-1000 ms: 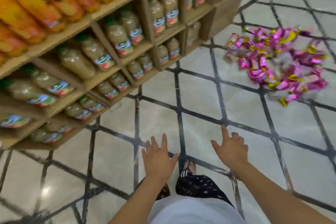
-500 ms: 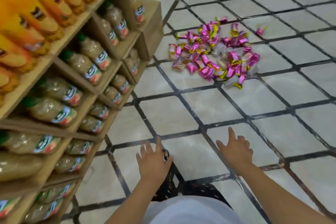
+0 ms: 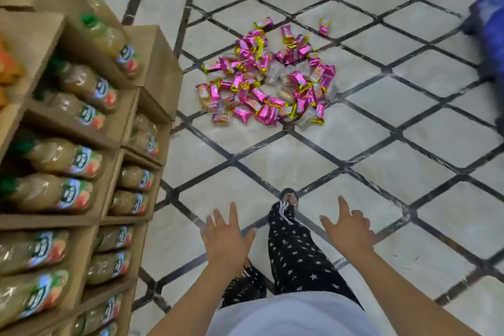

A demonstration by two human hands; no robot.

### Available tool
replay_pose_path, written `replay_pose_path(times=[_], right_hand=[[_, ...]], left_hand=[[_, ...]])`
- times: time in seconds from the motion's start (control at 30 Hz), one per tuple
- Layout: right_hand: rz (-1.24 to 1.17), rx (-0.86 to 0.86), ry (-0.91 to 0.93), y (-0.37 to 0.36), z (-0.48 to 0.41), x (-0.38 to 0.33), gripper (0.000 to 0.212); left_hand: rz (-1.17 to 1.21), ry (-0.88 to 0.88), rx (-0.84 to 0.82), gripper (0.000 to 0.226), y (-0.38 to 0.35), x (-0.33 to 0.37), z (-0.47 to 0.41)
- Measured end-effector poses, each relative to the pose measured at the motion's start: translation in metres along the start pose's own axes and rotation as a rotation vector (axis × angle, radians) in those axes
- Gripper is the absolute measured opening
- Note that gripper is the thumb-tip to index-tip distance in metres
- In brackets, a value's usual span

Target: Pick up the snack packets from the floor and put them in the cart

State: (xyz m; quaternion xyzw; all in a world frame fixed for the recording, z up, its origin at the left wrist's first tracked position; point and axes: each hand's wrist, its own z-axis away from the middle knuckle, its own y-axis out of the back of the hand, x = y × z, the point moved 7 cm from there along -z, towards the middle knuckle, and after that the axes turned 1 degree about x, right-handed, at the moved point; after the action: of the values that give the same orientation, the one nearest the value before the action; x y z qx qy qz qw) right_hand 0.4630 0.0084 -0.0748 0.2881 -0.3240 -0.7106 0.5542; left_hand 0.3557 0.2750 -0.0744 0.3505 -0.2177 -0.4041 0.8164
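The snack packets (image 3: 266,82) lie in a loose heap on the tiled floor (image 3: 272,150) at twelve o'clock from the person, well apart from both hands. They are small shiny pink wrappers with yellow crimped ends, with a few clear ones showing pale cake, and one stray packet (image 3: 325,27) lies just beyond the heap at one o'clock. The left hand (image 3: 225,237) and right hand (image 3: 347,229) hover above the floor, fingers (image 3: 343,203) spread wide and holding nothing, while shelves (image 3: 152,63) of juice bottles (image 3: 62,158) stand at nine o'clock.
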Motion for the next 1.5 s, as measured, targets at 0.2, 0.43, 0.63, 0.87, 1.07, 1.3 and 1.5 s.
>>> replay_pose_path(times=[0.2, 0.43, 0.63, 0.87, 1.07, 1.3, 1.5], right_hand=[[-0.036, 0.008, -0.034, 0.076, -0.106, -0.013, 0.074], [0.046, 0.047, 0.076, 0.164, -0.19, -0.064, 0.073], [0.03, 0.008, 0.085, 0.186, -0.24, -0.118, 0.073], [0.101, -0.05, 0.055, 0.202, -0.304, -0.19, 0.073], [0.13, -0.128, 0.051, 0.195, -0.361, -0.262, 0.072], [0.08, -0.204, 0.036, 0.146, -0.454, -0.315, 0.072], [0.145, -0.268, 0.061, 0.044, -0.574, -0.326, 0.073]], left_hand=[[-0.028, -0.019, 0.012, 0.082, 0.065, 0.077, -0.089], [0.049, 0.037, 0.064, 0.082, 0.144, 0.123, -0.161], [0.028, 0.087, 0.021, 0.081, 0.172, 0.128, -0.213], [-0.018, 0.081, -0.026, 0.081, 0.219, 0.126, -0.308], [-0.045, 0.102, -0.08, 0.084, 0.25, 0.117, -0.395], [-0.124, 0.077, -0.148, 0.086, 0.224, 0.116, -0.508], [-0.112, 0.131, -0.157, 0.088, 0.142, 0.116, -0.636]])
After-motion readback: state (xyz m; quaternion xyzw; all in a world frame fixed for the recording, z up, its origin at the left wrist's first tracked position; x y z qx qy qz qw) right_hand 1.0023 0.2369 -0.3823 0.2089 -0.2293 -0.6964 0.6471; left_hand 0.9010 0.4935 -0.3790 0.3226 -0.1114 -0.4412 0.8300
